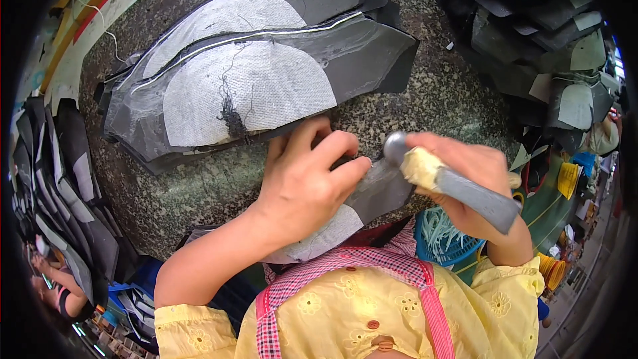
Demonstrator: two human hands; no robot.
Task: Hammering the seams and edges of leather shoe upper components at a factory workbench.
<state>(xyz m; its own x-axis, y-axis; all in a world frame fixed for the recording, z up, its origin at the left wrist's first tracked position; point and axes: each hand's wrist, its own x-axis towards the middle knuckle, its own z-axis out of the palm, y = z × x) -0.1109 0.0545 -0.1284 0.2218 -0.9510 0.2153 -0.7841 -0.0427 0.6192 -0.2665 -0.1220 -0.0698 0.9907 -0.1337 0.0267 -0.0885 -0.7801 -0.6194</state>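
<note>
My right hand (468, 169) grips a hammer, its fingers closed round it near the head. The hammer (477, 198) has a rounded metal face, a yellowish wrapping and a dark flat end pointing right. Under my left hand (302, 183) lies a dark leather-like piece (382, 189) with a whitish fabric patch; the curled fingers press and pinch its upper edge, their tips partly hidden. The hammer's metal face is just right of the left fingertips, over that piece. Beyond the left hand, similar dark pieces (362, 60) with white half-round patches overlap, loose black threads on top.
A speckled stone slab (219, 189) carries the work. Dark pieces are piled at the right (525, 40) and stand stacked at the left (80, 186). Close to my right forearm is a blue basket (458, 250) of pale strips. Another person's arm (63, 279) shows at the lower left.
</note>
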